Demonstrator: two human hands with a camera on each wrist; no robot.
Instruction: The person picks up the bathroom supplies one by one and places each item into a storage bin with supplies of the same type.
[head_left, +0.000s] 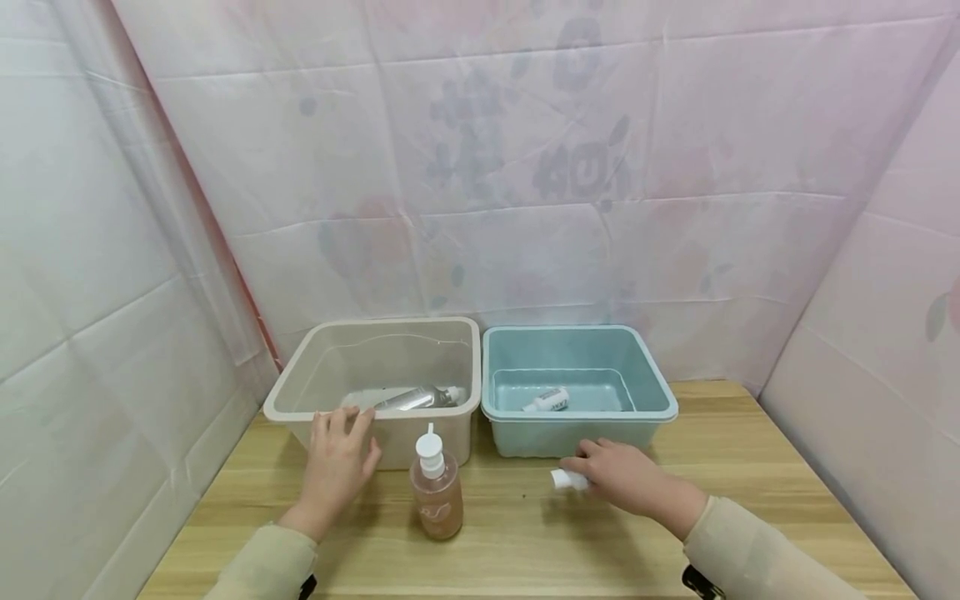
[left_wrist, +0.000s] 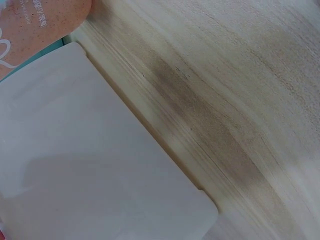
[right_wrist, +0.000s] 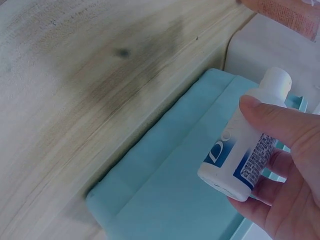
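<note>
In the right wrist view my right hand [right_wrist: 285, 175] grips a small white bottle [right_wrist: 240, 150] with blue label bands, thumb on one side and fingers curled behind. The head view has that hand [head_left: 628, 477] low before the front wall of the blue bin [head_left: 540, 437], the bottle's white cap [head_left: 561, 479] pointing left. At the beige bin [head_left: 478, 367], my left hand [head_left: 333, 467] rests its fingertips at the front rim, thumb apart. A silver bottle [head_left: 411, 399] lies inside that bin. Another small white bottle [head_left: 553, 400] lies in the blue bin.
Between my hands a pink pump bottle [head_left: 437, 504] with a white top stands upright on the wooden table [head_left: 510, 550], just in front of the beige bin. Both bins sit side by side against a hanging patterned sheet [head_left: 525, 250]. More sheeting borders the table at left and right.
</note>
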